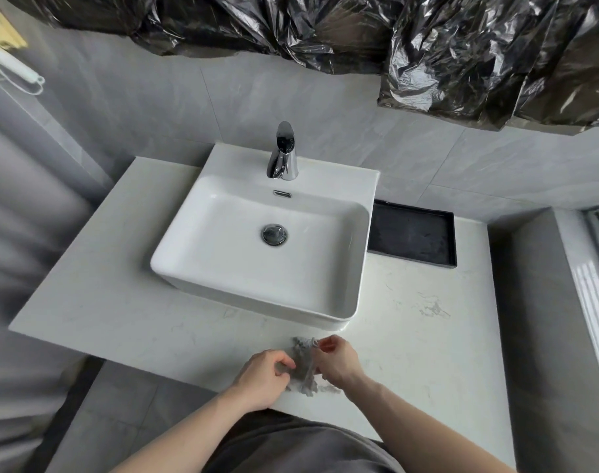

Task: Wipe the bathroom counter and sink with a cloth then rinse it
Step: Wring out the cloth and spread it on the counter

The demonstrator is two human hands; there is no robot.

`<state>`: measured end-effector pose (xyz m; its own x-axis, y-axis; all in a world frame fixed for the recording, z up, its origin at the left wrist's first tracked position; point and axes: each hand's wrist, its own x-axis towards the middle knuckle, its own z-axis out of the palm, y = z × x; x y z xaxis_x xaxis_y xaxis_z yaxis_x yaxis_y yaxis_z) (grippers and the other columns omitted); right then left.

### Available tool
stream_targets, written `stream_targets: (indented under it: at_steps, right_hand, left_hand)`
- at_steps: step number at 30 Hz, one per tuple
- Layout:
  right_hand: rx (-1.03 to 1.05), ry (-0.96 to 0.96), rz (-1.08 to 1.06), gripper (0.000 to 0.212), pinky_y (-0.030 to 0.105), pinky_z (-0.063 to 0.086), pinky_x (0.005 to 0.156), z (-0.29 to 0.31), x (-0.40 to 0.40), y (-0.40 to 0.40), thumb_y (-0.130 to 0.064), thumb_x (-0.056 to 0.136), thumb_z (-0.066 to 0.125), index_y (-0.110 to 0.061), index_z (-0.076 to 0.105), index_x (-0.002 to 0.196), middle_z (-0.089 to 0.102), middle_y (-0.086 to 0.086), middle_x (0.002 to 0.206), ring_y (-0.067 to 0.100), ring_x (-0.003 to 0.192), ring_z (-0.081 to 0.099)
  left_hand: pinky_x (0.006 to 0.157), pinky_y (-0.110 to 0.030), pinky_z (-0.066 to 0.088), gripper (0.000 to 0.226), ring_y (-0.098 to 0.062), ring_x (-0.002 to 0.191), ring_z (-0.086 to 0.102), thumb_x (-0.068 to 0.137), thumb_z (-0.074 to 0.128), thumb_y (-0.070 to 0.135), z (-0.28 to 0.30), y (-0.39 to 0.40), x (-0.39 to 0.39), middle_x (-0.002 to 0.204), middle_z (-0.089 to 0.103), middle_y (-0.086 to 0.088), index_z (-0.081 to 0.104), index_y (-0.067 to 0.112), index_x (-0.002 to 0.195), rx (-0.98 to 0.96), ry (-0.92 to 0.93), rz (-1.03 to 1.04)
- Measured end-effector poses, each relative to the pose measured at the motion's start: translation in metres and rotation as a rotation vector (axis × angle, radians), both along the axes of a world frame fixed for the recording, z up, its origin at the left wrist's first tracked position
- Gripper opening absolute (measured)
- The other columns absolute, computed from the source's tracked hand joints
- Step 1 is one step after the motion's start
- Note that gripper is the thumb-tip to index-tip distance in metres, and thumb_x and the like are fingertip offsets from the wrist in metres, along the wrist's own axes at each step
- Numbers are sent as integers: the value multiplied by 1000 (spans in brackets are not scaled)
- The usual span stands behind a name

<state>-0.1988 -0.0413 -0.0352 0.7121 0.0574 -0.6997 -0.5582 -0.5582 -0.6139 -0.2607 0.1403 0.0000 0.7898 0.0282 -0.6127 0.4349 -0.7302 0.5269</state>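
A sink (pixel 223 295) sits mid-frame on the counter (pixel 113 302), faucet (pixel 282 153) at its upper edge. A tray (pixel 412 238) lies right. Below, two hands meet on a cloth (pixel 303 365).

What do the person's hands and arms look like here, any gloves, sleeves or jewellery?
Both are bare: the left hand and right hand wear no gloves, and no rings, watch or bracelets show. The forearms are uncovered to the frame's edge, with no sleeves visible. Dark grey clothing shows at the bottom.
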Motion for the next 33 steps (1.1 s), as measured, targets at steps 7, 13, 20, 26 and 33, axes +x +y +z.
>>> stream_targets:
  at_steps: [7, 13, 20, 26, 33]
  right_hand:
    - [-85, -168, -12, 19, 30, 58, 78, -3, -8, -12, -26, 86, 65, -31, 69, 104, 73, -10, 105, 7, 80, 72]
    - [-311, -142, 35, 62, 37, 48, 101, -23, -14, -38, -43, 88, 68, -19, 47, 141, 64, 0, 127, 21, 117, 62]
    - [-317, -76, 99, 20, 29, 49, 70, -21, -7, -30, -38, 79, 68, -24, 66, 93, 72, -5, 90, 18, 86, 67]
    - [143, -218, 35, 26, 33, 48, 58, 60, -11, -43, -40, 75, 68, -16, 56, 76, 69, -6, 67, 14, 57, 59]
    - [466, -258, 23, 8, 34, 43, 49, 153, 21, -86, 3, 99, 52, 1, 47, 93, 68, 15, 67, 25, 55, 57]
  left_hand:
    - [76, -18, 43, 19, 2, 72, 57, 89, 56, 24, 3, 11, -2, 81, 56, 21, 64, 41, 90, 33, 23, -8]
    - [83, -22, 50, 18, 0, 82, 63, 91, 56, 26, 8, 12, 3, 88, 59, 20, 62, 43, 89, 31, 29, -24]
    - [76, -26, 54, 22, -5, 80, 63, 91, 54, 27, 19, 11, 12, 97, 65, 12, 67, 38, 105, -16, 9, -7]
    - [99, -23, 48, 42, 5, 113, 54, 89, 61, 31, 29, 4, 26, 131, 45, 25, 53, 44, 127, -101, -136, -164]
    - [107, -22, 43, 45, 9, 123, 51, 79, 78, 35, 86, -38, 81, 136, 51, 29, 59, 46, 118, -442, -62, -164]
